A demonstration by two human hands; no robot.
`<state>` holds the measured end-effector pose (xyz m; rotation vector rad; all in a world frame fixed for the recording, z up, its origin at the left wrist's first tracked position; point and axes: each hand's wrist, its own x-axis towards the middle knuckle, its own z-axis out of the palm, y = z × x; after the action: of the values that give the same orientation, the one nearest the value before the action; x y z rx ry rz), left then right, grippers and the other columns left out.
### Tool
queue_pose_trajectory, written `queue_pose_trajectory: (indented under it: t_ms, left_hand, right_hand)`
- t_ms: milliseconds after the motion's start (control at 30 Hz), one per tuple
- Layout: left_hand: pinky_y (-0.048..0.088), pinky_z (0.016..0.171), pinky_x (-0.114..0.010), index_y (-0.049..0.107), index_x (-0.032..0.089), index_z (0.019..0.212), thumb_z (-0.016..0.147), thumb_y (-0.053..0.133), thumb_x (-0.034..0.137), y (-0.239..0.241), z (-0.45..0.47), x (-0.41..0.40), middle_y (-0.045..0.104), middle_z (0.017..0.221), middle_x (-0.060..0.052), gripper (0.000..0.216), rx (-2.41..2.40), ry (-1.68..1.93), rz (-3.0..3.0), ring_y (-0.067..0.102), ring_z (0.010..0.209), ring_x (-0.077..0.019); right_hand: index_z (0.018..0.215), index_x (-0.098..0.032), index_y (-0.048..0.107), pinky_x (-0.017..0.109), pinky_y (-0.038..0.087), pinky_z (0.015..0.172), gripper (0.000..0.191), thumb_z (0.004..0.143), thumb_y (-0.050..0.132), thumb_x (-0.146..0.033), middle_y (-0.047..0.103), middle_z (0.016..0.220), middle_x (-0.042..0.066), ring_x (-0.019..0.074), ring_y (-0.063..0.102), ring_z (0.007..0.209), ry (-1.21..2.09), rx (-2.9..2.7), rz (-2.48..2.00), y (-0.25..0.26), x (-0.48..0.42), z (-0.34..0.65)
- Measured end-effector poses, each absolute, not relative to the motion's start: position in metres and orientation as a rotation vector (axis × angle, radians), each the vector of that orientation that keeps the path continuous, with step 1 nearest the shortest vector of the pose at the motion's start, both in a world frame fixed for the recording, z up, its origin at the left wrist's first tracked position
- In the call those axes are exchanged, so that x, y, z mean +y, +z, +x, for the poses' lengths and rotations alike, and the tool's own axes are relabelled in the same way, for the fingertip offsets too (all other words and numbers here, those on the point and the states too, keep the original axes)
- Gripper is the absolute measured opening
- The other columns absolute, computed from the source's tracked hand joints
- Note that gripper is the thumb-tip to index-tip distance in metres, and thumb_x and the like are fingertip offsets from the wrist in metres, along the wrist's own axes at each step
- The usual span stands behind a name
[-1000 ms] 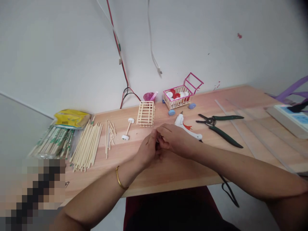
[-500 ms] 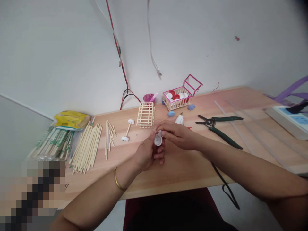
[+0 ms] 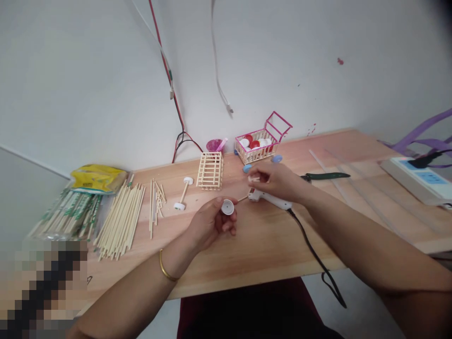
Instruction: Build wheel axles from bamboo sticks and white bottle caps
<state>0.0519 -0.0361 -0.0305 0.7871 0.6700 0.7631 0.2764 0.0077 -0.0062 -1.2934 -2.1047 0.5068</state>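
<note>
My left hand (image 3: 212,219) is closed on a white bottle cap (image 3: 228,207), its hollow inside turned up towards me. To the right and a little higher, my right hand (image 3: 277,181) pinches a small white piece (image 3: 253,179) whose kind I cannot make out. Under that hand lies a white glue gun (image 3: 277,201) on the table. A thin wooden stick (image 3: 243,199) shows between the cap and the glue gun. Farther left rests a stick axle (image 3: 184,192) with a white cap on each end. Behind it stands a cage-like stick basket (image 3: 211,172).
A pink-rimmed stick cart (image 3: 259,146) with red and white caps stands by the wall, near a pink bowl (image 3: 213,145). Sticks (image 3: 122,221) and a yellow packet (image 3: 99,178) lie left. Green-handled pliers (image 3: 328,176) and a power strip (image 3: 411,181) are right.
My right hand has come away from the cap, moving up and right over the glue gun with a small white piece. My left hand still has the cap. The view has shifted slightly.
</note>
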Motion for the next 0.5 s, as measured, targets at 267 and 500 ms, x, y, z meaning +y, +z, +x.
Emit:
queue_pose_trajectory:
  t_ms: [267, 500]
  left_hand:
    - [0.050, 0.060, -0.031, 0.060, 0.011, 0.097, 0.082, 0.060, 0.037, -0.033, 0.051, -0.034, 0.068, 0.081, -0.009, 0.031, 0.658, 0.786, 0.792, 0.051, 0.052, -0.0091]
    - [0.050, 0.065, -0.032, 0.054, 0.014, 0.103, 0.083, 0.057, 0.036, -0.041, 0.047, -0.028, 0.068, 0.083, -0.007, 0.030, 0.827, 0.851, 0.948, 0.058, 0.058, -0.0116]
  right_hand:
    - [0.084, -0.022, 0.061, 0.034, 0.036, 0.052, 0.017, 0.068, 0.068, -0.023, 0.053, 0.073, 0.007, 0.0185, 0.048, 0.052, -0.113, -1.998, -1.713, -0.022, 0.032, 0.342]
    - [0.085, -0.021, 0.063, 0.032, 0.035, 0.053, 0.007, 0.079, 0.061, -0.025, 0.062, 0.068, 0.006, 0.0192, 0.052, 0.056, 0.163, -2.117, -1.632, -0.008, 0.014, 0.311]
